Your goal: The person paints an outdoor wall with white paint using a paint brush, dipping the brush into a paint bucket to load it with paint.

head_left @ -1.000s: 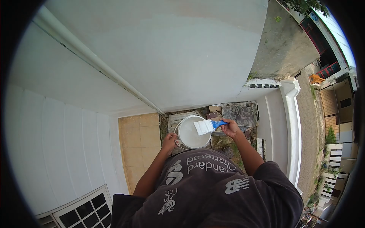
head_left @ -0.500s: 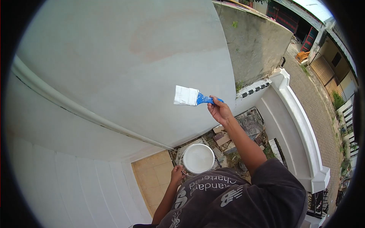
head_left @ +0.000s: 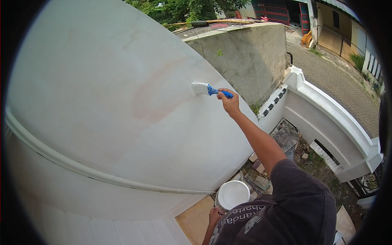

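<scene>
My right hand is closed around the blue handle of a paintbrush, arm stretched up and out. The brush's white-coated bristles bend against the pale wall, right by a faint pinkish patch. Low down near my body, my left hand grips the thin wire handle of a white paint bucket. The bucket's inside looks white, and its lower part is partly hidden by my shirt.
A white pipe runs along the wall to the left. Broken tiles and rubble lie beyond the bucket. A low white boundary wall stands to the right, with a paved lane outside it. Tan floor tiles show below.
My right hand has raised the brush and brought its bristles onto the wall. The view has tilted up and turned, showing greenery at the top. My left hand stays at the bucket's handle.
</scene>
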Available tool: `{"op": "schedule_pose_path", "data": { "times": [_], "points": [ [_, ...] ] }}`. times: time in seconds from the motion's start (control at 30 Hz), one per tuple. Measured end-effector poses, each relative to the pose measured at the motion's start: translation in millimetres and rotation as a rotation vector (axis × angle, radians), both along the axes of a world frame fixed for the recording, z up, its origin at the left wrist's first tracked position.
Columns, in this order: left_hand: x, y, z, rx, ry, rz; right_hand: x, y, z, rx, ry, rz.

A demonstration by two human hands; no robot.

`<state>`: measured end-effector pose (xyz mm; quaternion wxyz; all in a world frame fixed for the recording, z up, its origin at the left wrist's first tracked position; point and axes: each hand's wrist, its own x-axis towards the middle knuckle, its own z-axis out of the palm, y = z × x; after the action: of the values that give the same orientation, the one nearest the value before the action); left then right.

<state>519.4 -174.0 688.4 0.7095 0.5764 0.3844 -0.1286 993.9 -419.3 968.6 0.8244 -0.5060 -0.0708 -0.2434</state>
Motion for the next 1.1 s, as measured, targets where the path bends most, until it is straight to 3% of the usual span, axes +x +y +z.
{"op": "schedule_pose_path", "data": {
  "times": [0.13, 0.37, 0.6, 0.73, 0.83, 1.1],
  "points": [
    [-0.7, 5.3, -9.5, 0.001, -0.002, 0.006, 27.4, -27.1, -18.9, -0.059, 0.069, -0.392],
    [-2.4, 6.5, -16.3, 0.045, -0.012, -0.019, 28.7, -10.7, -16.0, -0.182, 0.001, -0.68],
    [0.6, 4.5, -6.5, 0.041, -0.002, -0.019, -90.7, 142.1, 16.4, -0.212, -0.242, -0.058],
    [-2.5, 5.3, -3.3, 0.053, 0.0, -0.056, -114.2, 157.9, 33.1, -0.288, -0.318, 0.297],
    [-5.9, 9.6, -13.6, 0.029, -0.022, -0.046, -105.3, 147.3, 31.3, -0.309, -0.429, 0.353],
    [-4.0, 6.9, -8.7, 0.047, 0.0, -0.05, 14.9, -2.5, -22.2, -0.216, -0.029, -0.431]
  ]
}}
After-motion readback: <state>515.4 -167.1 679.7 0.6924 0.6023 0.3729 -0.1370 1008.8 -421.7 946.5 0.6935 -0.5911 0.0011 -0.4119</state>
